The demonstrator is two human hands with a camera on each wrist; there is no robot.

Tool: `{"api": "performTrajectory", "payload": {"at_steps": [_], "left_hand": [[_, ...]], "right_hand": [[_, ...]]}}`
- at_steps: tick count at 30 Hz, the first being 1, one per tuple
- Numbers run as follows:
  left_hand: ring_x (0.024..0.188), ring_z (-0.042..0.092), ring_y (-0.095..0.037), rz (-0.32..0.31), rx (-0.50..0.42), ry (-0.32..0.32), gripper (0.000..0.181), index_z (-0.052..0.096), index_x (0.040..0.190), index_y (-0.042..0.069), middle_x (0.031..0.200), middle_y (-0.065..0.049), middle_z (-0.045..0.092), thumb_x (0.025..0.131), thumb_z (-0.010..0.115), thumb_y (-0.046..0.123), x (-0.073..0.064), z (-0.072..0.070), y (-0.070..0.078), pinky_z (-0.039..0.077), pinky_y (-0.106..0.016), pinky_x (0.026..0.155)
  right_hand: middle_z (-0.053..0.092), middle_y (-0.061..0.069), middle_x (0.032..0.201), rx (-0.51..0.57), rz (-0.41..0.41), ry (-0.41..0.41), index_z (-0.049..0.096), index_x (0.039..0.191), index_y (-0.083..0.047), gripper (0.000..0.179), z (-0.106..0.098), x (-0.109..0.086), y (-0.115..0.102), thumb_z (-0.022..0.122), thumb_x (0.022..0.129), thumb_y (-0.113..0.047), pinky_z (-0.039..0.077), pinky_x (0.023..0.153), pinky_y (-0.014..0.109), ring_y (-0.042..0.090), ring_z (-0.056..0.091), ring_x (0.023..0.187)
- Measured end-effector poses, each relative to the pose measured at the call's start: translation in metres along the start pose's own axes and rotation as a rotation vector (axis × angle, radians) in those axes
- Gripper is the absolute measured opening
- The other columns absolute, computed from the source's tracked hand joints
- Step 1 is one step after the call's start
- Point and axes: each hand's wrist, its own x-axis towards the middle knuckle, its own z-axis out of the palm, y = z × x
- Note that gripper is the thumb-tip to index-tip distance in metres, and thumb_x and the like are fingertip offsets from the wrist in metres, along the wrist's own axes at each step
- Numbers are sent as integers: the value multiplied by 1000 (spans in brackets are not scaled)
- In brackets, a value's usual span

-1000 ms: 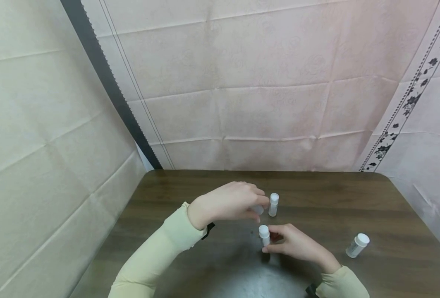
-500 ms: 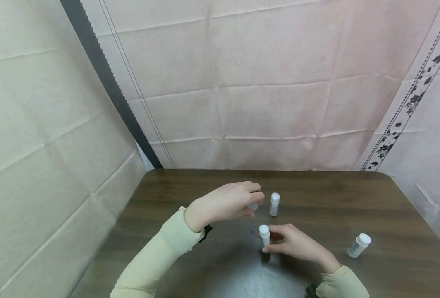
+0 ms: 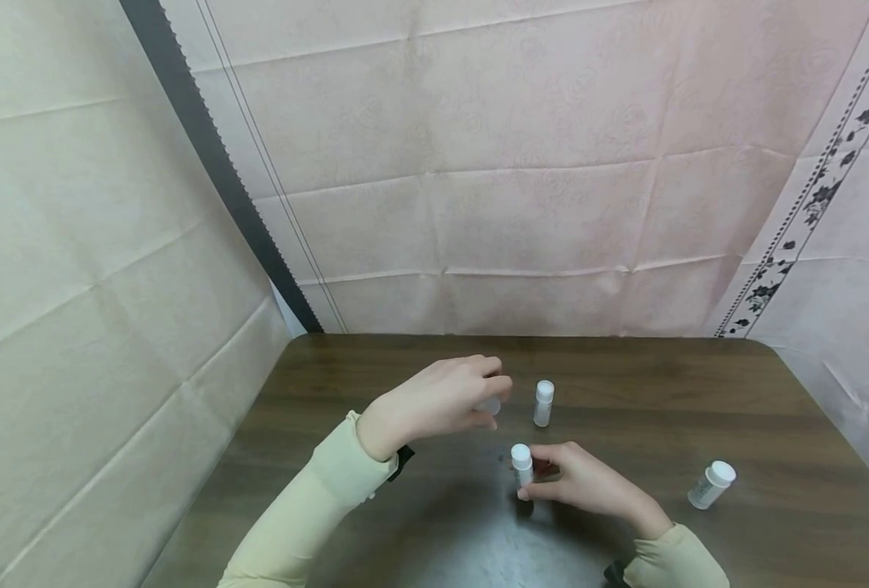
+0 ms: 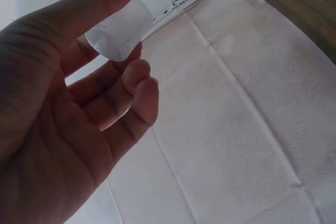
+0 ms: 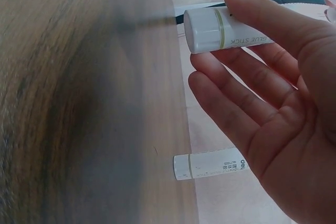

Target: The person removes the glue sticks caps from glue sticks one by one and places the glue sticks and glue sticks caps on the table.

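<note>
Between thumb and fingers, my left hand (image 3: 434,404) pinches a translucent, ribbed cap (image 4: 122,29), held above the table. Only a pale bit of this cap shows under the fingers in the head view. My right hand (image 3: 592,486) grips a white glue stick (image 5: 206,31) by its side, upright over the table; "GLUE STICK" is printed on its body. Its white top lies a little below and right of my left hand in the head view. A second glue stick (image 3: 543,404) stands beyond it, just right of my left fingers.
A third glue stick (image 3: 711,483) with a white top stands leaning in view, right of my right hand. All this is on a dark wood table (image 3: 662,384). Pale cloth (image 3: 523,196) hangs behind the table, and more cloth hangs on both sides.
My left hand has moved left with the cap, away from the second glue stick. My right hand has stayed in place, holding its glue stick.
</note>
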Motion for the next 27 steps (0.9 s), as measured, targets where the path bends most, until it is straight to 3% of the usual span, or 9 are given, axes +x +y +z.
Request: {"api": "performTrajectory", "payload": {"at_steps": [5, 16, 27], "left_hand": [[86, 57, -10, -2, -17, 7, 29, 69, 100, 16, 92, 7, 59, 81, 87, 29, -2, 0, -1, 49, -20, 76], [94, 57, -10, 14, -30, 101, 23, 67, 100, 16, 95, 7, 58, 84, 84, 18, -5, 2, -4, 50, -20, 81], [91, 57, -10, 16, -70, 104, 24, 66, 103, 17, 97, 7, 59, 86, 83, 21, -8, 3, -6, 49, -21, 80]], "right_hand": [[70, -16, 92, -8, -7, 8, 69, 116, -9, 35, 1, 0, 0, 77, 91, -32, 56, 78, 27, 6, 68, 87], [69, -14, 92, 28, -6, -17, 68, 113, -8, 32, 1, 1, 2, 76, 92, -32, 56, 79, 28, 7, 69, 89], [69, -14, 91, 29, -6, -25, 67, 112, -9, 31, 2, 1, 0, 76, 92, -31, 56, 78, 28, 8, 69, 87]]}}
